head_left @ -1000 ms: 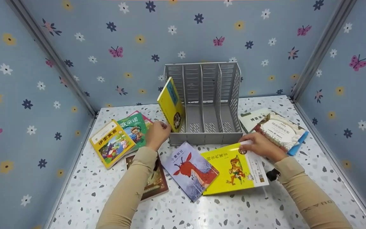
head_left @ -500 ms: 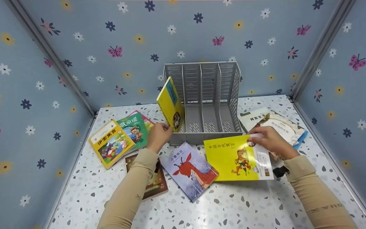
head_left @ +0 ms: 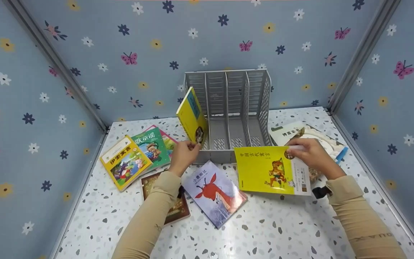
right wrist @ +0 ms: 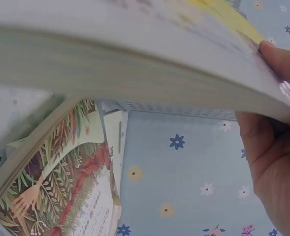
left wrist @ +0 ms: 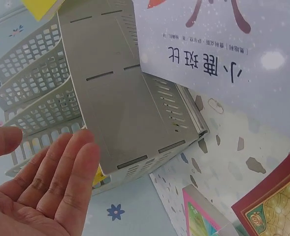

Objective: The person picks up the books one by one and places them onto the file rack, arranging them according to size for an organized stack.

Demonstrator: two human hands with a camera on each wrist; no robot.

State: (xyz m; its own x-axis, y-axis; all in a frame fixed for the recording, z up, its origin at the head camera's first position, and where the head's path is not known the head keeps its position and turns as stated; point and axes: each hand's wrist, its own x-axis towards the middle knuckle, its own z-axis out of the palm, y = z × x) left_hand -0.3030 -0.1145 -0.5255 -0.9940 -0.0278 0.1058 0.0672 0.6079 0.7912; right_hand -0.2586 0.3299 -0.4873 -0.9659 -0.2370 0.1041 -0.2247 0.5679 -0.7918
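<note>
My right hand (head_left: 311,156) pinches a yellow-covered book (head_left: 264,171) by its upper right corner, raised in front of the rack. In the right wrist view, the thumb and fingers hold the book's thick page block (right wrist: 135,73) between them. A grey four-slot file rack (head_left: 237,138) stands at the back; another yellow book (head_left: 192,115) leans upright in its leftmost slot. By that book's lower front corner is my left hand (head_left: 184,156). The left wrist view shows its fingers (left wrist: 76,182) loosely extended, thumb apart, nothing visible between them. A lilac deer book (head_left: 214,194) lies below the rack.
At left, an orange-yellow book (head_left: 126,163) overlaps a green one (head_left: 153,147), with a pink-edged book (head_left: 169,140) behind. A brown book (head_left: 178,210) lies partly under the left forearm. More books, one pale green (head_left: 286,131), lie at right behind the right hand. Patterned walls surround the table.
The right hand has lifted the yellow book up and away from the table, toward the rack's front and slightly right, off the deer book. The left hand has shifted slightly right.
</note>
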